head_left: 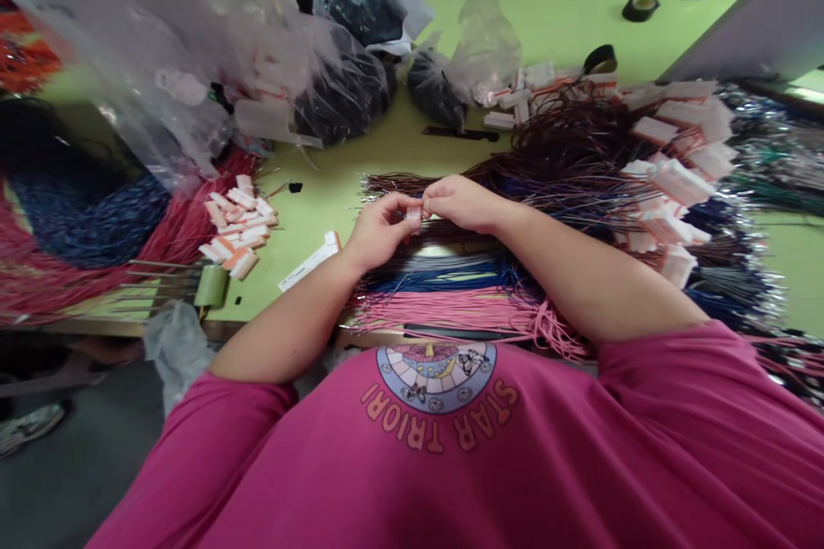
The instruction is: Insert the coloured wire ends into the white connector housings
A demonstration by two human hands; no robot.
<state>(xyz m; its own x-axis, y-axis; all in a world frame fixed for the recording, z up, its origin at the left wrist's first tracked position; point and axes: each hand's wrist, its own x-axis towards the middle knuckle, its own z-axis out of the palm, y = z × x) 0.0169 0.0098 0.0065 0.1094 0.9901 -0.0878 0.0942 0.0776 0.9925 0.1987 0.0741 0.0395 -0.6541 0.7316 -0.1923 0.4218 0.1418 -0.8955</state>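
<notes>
In the middle of the head view, my left hand (379,232) pinches a small whitish label (415,218) between thumb and fingers. My right hand (458,202) is closed in a pinch right beside it, its fingertips at the label's upper edge. What the right fingertips hold is too small to make out. Both hands are over a bundle of dark brown cords (392,184) with metal ends. Nearer my body lie blue cords (412,276) and pink cords (438,311), laid side by side on the green table (322,197).
Orange-and-white tags (239,227) are piled at left, by red cords (96,281) and blue cords (83,214). Tagged brown cords (572,133) heap up at right. Plastic bags with black contents (348,90) stand behind. A tape roll (640,8) lies far right; a green cylinder (211,286) sits at the front edge.
</notes>
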